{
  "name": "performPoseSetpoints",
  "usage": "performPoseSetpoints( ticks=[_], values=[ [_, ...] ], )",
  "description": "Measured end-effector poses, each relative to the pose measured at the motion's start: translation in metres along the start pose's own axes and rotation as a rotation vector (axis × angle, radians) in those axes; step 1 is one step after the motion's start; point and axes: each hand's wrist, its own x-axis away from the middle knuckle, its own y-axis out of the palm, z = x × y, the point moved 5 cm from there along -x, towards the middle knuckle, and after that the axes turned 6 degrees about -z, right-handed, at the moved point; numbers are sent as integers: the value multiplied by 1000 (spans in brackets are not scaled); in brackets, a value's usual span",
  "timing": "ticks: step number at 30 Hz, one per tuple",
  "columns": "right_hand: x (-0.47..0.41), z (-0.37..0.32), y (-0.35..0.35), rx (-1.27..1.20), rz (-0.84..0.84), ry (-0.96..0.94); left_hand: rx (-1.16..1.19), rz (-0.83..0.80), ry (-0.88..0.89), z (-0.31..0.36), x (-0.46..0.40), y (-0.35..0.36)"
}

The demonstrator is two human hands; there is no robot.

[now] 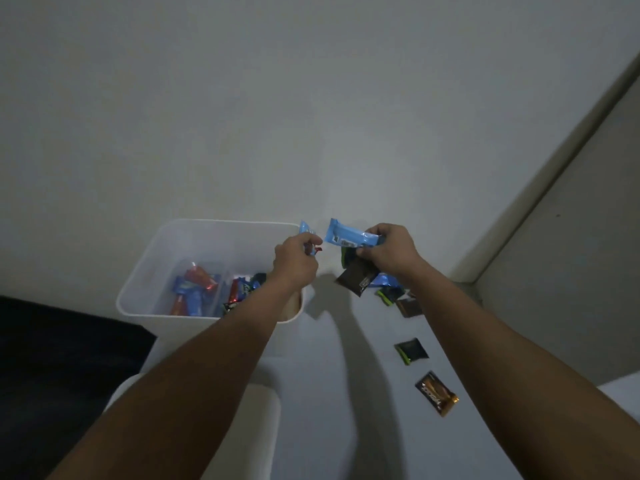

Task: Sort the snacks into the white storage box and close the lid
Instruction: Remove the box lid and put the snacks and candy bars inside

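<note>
The white storage box (156,251) stands open at centre left with several blue and red snack packets (194,289) inside. My left hand (296,263) hovers over the box's right rim, shut on a small blue packet (306,228). My right hand (388,251), just right of the box, grips a long blue snack bar (346,233) together with a dark brown packet (356,280) hanging below it. More packets lie on the white surface to the right: a green-edged one (411,350), a brown and gold one (437,393), and others (398,296) partly hidden by my right arm.
A white lid-like panel (252,427) lies at the bottom centre, under my left arm. A dark area (62,358) fills the lower left. A grey wall rises behind the box, and a beige ledge or frame (554,188) runs along the right.
</note>
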Motion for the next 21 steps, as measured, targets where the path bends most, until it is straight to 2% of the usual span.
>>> performPoseSetpoints(
  ticks=[4,9,15,18,21],
  values=[
    [-1,-42,39,-25,-38,-42,163,30,-70,-10,6,-55],
    [-1,-78,91,-14,-81,-60,157,37,-161,-51,7,-99],
    [-4,-87,145,47,-47,-29,221,46,-292,-96,9,-117],
    [-6,-79,164,7,-16,15,249,-19,-310,-106,10,-116],
    [-4,-67,178,17,-91,117,392,-132,-363,-115,14,-109]
  ],
)
